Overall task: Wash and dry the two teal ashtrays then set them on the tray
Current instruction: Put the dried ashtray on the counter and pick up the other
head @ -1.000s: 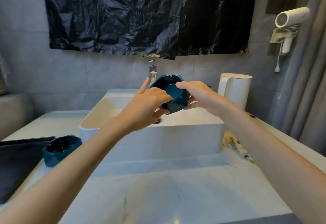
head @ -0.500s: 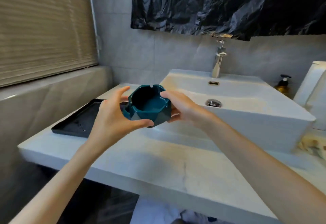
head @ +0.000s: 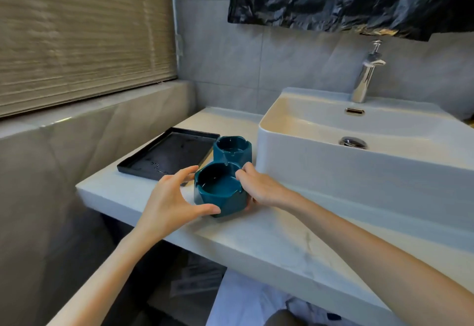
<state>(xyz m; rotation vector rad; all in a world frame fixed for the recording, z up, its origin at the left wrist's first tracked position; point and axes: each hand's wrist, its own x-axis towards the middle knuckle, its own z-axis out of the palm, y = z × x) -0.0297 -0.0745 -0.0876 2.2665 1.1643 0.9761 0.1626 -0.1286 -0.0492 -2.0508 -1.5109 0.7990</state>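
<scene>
Head view: at centre frame, the left hand (head: 170, 205) and right hand (head: 261, 188) clasp a glossy teal faceted ceramic ashtray (head: 220, 192) from either side, fingers closed on its walls, at the pale marble counter (head: 269, 243). A second teal ashtray (head: 232, 149) stands just behind it, beside the flat black rectangular tray (head: 166, 156) and the white basin (head: 359, 146) at right.

Soft daylight through beige slatted window blind (head: 82, 33), blind smeared by motion blur. Mild glare on chrome faucet (head: 365, 74). Wide-angle bending at edges. Faint shadows on pale marble surface (head: 269, 238).
</scene>
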